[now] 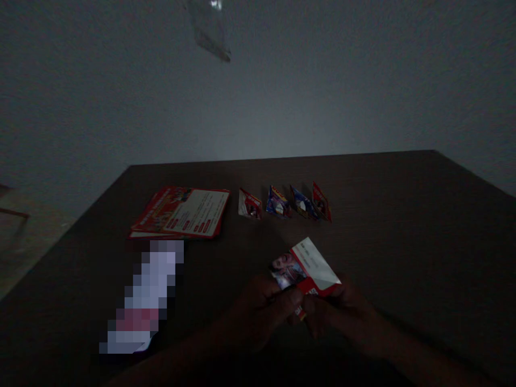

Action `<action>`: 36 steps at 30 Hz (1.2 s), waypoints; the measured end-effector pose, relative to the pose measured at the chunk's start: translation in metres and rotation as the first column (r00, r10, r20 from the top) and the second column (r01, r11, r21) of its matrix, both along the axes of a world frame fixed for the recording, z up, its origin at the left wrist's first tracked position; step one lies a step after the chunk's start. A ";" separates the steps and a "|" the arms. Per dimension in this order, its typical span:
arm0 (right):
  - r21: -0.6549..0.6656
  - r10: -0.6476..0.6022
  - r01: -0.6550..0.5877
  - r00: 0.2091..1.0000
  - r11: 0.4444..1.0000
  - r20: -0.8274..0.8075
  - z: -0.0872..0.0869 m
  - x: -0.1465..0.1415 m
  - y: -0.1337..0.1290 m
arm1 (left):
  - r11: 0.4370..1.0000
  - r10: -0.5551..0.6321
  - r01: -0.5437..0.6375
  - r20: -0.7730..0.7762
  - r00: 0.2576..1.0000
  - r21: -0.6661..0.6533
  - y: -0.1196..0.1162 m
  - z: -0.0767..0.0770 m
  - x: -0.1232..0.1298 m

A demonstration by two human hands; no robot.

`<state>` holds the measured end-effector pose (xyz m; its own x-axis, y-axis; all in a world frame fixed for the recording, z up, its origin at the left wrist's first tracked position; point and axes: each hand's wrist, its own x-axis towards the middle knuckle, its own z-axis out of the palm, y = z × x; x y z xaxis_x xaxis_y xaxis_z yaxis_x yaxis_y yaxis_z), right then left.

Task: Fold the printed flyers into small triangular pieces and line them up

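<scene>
A red and white printed leaflet point(316, 263), partly folded, is held between my two hands above the near middle of the table. My left hand point(264, 312) is closed on its left lower edge, thumb on top. From the other side, my right hand point(349, 312) grips the lower right edge, its thumb close to the left one. A photo of a face and some text show on the paper. Beyond my hands stands a row of several small folded leaflets point(278, 202), red or blue. Dim light hides most of my fingers under the paper.
To the left lies a stack of red and white leaflets point(201, 212). Nearer to me, a lit, pixelated phone-like object point(151, 293) rests on the dark table point(387, 215). A grey wall point(322, 80) rises behind the table's far edge.
</scene>
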<state>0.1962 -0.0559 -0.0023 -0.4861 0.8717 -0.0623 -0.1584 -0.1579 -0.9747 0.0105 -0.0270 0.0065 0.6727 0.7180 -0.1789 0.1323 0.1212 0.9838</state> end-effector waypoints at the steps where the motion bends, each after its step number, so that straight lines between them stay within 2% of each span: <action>1: -0.002 0.005 -0.005 1.000 1.000 -0.010 -0.003 0.001 -0.001 | 1.000 -0.011 0.012 0.014 1.000 -0.018 0.000 -0.001 0.000; 5: -0.051 0.034 -0.035 0.999 0.998 -0.017 -0.008 0.002 -0.003 | 0.998 -0.003 0.003 -0.002 1.000 -0.057 -0.001 -0.003 -0.001; 11: -0.055 0.039 -0.041 0.999 0.998 -0.023 0.001 -0.003 0.000 | 1.000 0.023 -0.022 0.052 0.998 -0.011 -0.002 -0.005 0.001; 16: -0.101 0.062 -0.061 0.998 0.993 0.003 0.000 -0.003 -0.001 | 0.996 0.086 -0.086 -0.015 0.996 -0.024 0.001 -0.009 -0.001; 21: -0.050 0.036 -0.036 0.999 0.998 0.004 0.000 -0.003 -0.001 | 0.990 0.140 -0.140 -0.023 0.990 -0.011 -0.002 -0.010 0.000; 25: -0.051 0.031 -0.030 0.999 0.998 0.028 -0.001 -0.002 -0.002 | 0.993 0.105 -0.103 -0.037 0.994 0.048 -0.001 -0.008 0.001; 30: -0.075 0.025 -0.025 1.000 0.997 0.009 -0.001 -0.003 -0.002 | 0.991 0.132 -0.132 0.007 0.991 0.002 0.001 -0.008 0.004; 33: -0.021 0.032 -0.031 0.998 0.999 0.056 0.004 -0.004 0.000 | 0.989 0.141 -0.140 0.022 0.990 -0.040 0.000 -0.009 0.005; 36: 0.011 0.042 -0.043 0.994 0.999 0.102 0.007 -0.004 0.001 | 0.990 0.143 -0.142 -0.012 0.990 0.007 0.000 -0.007 0.004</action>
